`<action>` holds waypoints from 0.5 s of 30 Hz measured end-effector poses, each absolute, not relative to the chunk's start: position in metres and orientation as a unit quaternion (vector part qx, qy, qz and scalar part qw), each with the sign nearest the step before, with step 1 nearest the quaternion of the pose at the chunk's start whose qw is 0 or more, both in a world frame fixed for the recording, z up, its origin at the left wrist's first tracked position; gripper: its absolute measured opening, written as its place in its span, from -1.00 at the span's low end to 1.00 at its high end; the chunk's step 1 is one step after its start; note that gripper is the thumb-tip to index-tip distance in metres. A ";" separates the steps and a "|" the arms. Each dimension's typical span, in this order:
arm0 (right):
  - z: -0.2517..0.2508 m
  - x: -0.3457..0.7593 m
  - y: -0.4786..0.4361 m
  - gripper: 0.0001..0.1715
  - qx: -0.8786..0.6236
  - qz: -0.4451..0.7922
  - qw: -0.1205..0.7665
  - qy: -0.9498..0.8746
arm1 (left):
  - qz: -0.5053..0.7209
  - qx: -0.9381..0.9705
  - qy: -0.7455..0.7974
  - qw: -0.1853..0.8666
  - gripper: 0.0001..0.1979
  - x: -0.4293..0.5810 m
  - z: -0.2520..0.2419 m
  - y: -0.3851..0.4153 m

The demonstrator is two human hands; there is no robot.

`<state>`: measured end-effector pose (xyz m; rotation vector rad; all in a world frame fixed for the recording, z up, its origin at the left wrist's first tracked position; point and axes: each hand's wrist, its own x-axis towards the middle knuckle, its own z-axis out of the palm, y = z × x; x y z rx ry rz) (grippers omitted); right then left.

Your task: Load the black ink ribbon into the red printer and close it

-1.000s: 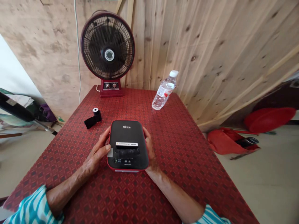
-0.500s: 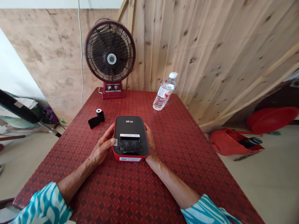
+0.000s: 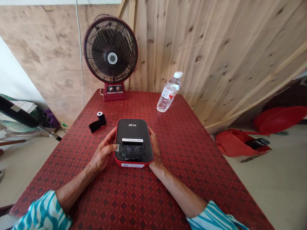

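A black-topped printer with a red lower body [image 3: 133, 131] is held between both hands over the middle of the table. My left hand [image 3: 103, 152] grips its left side, the thumb resting by a grey tab near the front left corner. Around the right side wraps my right hand [image 3: 156, 152], its fingers partly hidden behind the printer. A dark strip lies in the slot on the lid. Left of the printer, a small black roll [image 3: 101, 118] with a white core has a loose end trailing over the tablecloth.
The red patterned table [image 3: 134, 198] carries a dark red fan [image 3: 112, 58] at the back left and a clear water bottle [image 3: 166, 99] at the back right. Behind stands a wooden wall. A red bag [image 3: 231, 143] with a dark bottle sits right of the table.
The view has shifted slightly. Both hands keep their hold on the printer, which looks a little nearer and slightly tilted.
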<state>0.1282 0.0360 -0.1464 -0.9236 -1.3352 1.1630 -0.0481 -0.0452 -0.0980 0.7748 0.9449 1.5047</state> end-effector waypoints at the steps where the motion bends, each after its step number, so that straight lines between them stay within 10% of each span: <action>1: -0.145 0.129 0.035 -0.43 -0.391 0.491 0.541 -0.560 | 0.639 0.326 0.406 0.567 -0.31 -0.048 -0.097 -0.045; 15: -0.118 0.119 0.043 -0.60 -0.335 0.476 0.512 -0.632 | 0.628 0.360 0.434 0.536 -0.31 -0.047 -0.101 -0.043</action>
